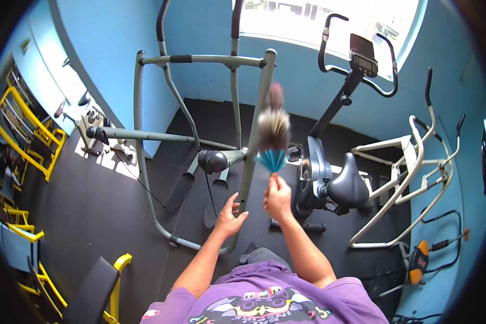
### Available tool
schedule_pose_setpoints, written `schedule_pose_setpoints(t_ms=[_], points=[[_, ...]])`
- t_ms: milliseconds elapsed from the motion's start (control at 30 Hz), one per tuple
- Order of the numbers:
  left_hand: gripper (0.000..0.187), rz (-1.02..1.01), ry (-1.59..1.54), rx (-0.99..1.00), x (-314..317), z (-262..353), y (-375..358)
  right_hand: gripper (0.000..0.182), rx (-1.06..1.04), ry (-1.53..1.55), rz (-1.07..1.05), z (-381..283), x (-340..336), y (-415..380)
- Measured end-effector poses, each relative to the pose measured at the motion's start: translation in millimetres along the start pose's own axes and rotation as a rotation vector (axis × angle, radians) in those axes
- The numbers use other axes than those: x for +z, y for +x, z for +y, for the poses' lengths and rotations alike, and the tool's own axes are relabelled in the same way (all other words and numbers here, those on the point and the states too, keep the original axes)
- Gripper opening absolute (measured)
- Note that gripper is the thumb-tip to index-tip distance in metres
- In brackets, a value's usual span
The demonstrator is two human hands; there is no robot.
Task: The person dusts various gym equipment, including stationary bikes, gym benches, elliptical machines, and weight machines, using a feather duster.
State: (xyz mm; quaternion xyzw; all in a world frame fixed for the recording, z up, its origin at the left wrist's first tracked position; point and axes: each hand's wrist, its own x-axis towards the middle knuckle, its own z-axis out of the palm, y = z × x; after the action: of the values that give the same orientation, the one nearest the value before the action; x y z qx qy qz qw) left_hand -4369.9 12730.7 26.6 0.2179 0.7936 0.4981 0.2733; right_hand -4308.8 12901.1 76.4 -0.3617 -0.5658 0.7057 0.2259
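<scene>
My right hand (pixel 277 195) is wrapped round the orange-red handle of a feather duster (pixel 274 132). The duster points up and away from me; its feathers are teal near the handle, then brown and cream, with a blurred reddish tip. Those feathers overlap the grey upright post (pixel 258 108) of an air-walker style exercise machine (pixel 202 58) in this view. Fingers apart and holding nothing, my left hand (pixel 230 218) is beside the lower part of that same post. Behind the post sits the machine's dark round pivot cap (pixel 213 161).
An exercise bike (pixel 329 178) with a black saddle (pixel 349 183) stands to the right. Beyond it is a cream-framed machine (pixel 410 162). Yellow-framed equipment (pixel 16 124) lines the left side, and a padded bench (pixel 92 294) is at lower left. Black rubber flooring (pixel 102 216) lies underneath.
</scene>
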Motion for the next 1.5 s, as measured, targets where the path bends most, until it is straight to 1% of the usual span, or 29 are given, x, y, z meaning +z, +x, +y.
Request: schedule_pose_setpoints(t_ms=[33,67,133,200,267,333,367,400,433,500,567,633,700,733,800,867,933,967,1000,1067,1133,1200,1233,1267,1333,1367,1400,1467,1500], points=[[0.081,0.014,-0.017,-0.002,2,2,-6,0.026,-0.279,-0.123,0.021,14,-11,27],[0.080,0.026,-0.013,-0.001,3,3,-13,0.027,-0.440,-0.338,0.129,14,-22,41],[0.080,0.058,-0.013,-0.004,2,-2,-22,0.030,-0.404,-0.470,0.147,-9,-41,27],[0.080,0.087,-0.005,-0.020,4,-17,-32,0.031,-0.405,-0.630,0.111,-4,-64,6],[0.080,0.132,-0.020,-0.041,6,-22,-30,0.033,-0.589,-0.757,0.021,15,-96,0],[0.079,0.148,0.037,-0.106,14,-18,-20,0.033,-0.563,-1.157,-0.103,-3,-127,20],[0.078,0.143,0.049,-0.114,18,-10,-11,0.029,-0.528,-1.277,-0.141,-21,-133,41],[0.078,0.158,0.043,-0.109,24,-1,2,0.032,-0.447,-1.403,-0.131,-43,-136,62],[0.078,0.165,0.047,-0.095,32,9,15,0.025,-0.501,-1.435,-0.145,-56,-148,97],[0.077,0.159,0.029,-0.061,49,31,38,0.018,-0.600,-1.460,-0.050,-121,-143,121],[0.076,0.142,0.037,-0.028,64,58,64,0.020,-0.698,-1.292,0.060,-165,-144,152],[0.074,0.137,0.039,0.012,77,78,92,0.022,-0.740,-1.188,0.107,-175,-156,181],[0.074,0.173,0.018,0.032,85,89,113,0.031,-1.028,-0.895,0.125,-153,-170,205],[0.074,0.211,-0.013,0.052,89,93,120,0.033,-0.887,-0.654,0.087,-134,-170,207],[0.074,0.228,-0.043,0.035,94,95,131,0.031,-0.625,-0.526,0.034,-98,-164,210],[0.076,0.248,-0.019,0.036,97,90,143,0.033,-0.267,-0.295,-0.130,-47,-153,220],[0.076,0.279,-0.026,0.019,95,94,150,0.035,0.033,-0.165,-0.316,-60,-130,195],[0.075,0.290,-0.019,0.019,92,100,150,0.034,0.114,-0.127,-0.305,-59,-126,197],[0.075,0.309,-0.018,0.014,88,104,149,0.033,0.096,-0.139,-0.264,-64,-122,202],[0.075,0.355,-0.015,0.000,81,103,148,0.031,-0.080,-0.055,-0.259,-77,-120,228],[0.075,0.390,-0.015,-0.003,78,98,144,0.031,-0.406,-0.241,-0.217,-102,-125,260],[0.074,0.423,-0.019,0.012,77,92,145,0.030,-0.648,-0.559,-0.110,-149,-126,263],[0.074,0.439,-0.026,0.013,77,92,146,0.031,-0.682,-0.683,-0.146,-167,-127,257],[0.074,0.444,-0.032,0.018,77,93,146,0.031,-0.622,-0.836,-0.200,-192,-123,239],[0.074,0.458,-0.044,0.026,80,94,143,0.032,-0.618,-1.017,-0.155,-206,-126,231],[0.074,0.460,-0.042,0.024,81,95,143,0.032,-0.672,-0.988,-0.109,-210,-128,232],[0.074,0.462,-0.042,0.020,81,96,145,0.030,-0.645,-0.926,-0.079,-215,-123,228],[0.074,0.465,-0.064,0.016,87,98,146,0.027,-0.647,-0.983,-0.102,-208,-108,230],[0.075,0.451,-0.058,0.023,89,102,147,0.025,-0.590,-0.965,-0.200,-208,-98,222]])
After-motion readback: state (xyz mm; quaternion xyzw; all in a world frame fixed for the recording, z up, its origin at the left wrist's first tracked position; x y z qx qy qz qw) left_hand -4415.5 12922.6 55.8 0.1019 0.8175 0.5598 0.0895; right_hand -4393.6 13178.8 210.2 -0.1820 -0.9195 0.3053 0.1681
